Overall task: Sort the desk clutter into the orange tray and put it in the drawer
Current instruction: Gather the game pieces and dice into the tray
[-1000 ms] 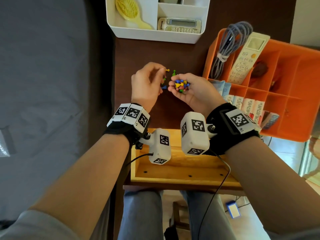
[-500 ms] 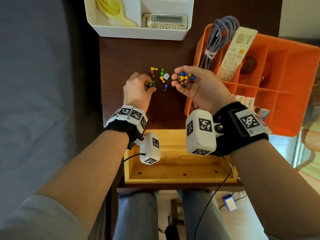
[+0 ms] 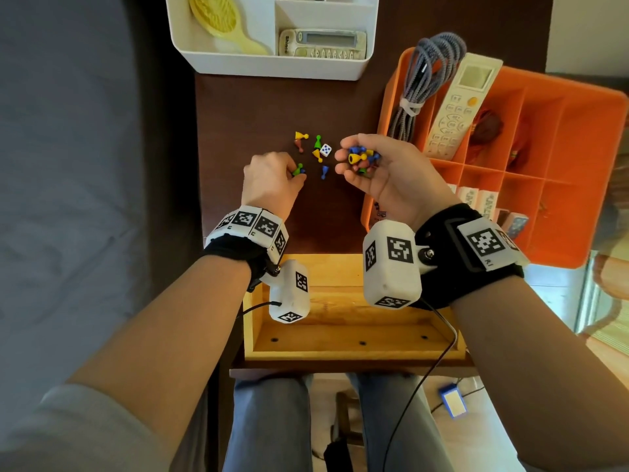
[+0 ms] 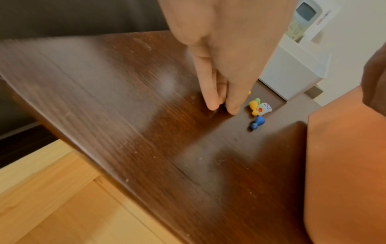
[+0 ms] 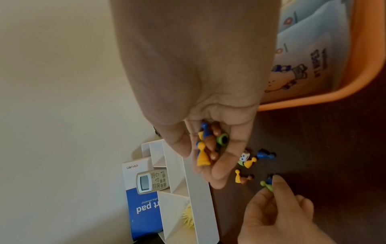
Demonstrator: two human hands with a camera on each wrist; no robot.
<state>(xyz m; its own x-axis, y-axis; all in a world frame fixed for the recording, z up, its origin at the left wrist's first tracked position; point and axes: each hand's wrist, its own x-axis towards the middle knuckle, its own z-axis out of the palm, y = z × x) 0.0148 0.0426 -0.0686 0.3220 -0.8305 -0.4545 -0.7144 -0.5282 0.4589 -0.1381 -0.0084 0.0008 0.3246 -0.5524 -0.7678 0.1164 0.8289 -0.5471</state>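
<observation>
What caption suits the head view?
Left hand pinches pawns off the desk; right hand cups collected pawns beside the orange tray.

A home bedroom: dark desk [image 3: 258,107] beside a grey-sheeted bed [image 3: 85,165].

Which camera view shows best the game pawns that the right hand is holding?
The right wrist view. There the game pawns lie close in the cupped right hand, their colours distinct. The head view shows them small in the right hand. The left wrist view does not show them.
</observation>
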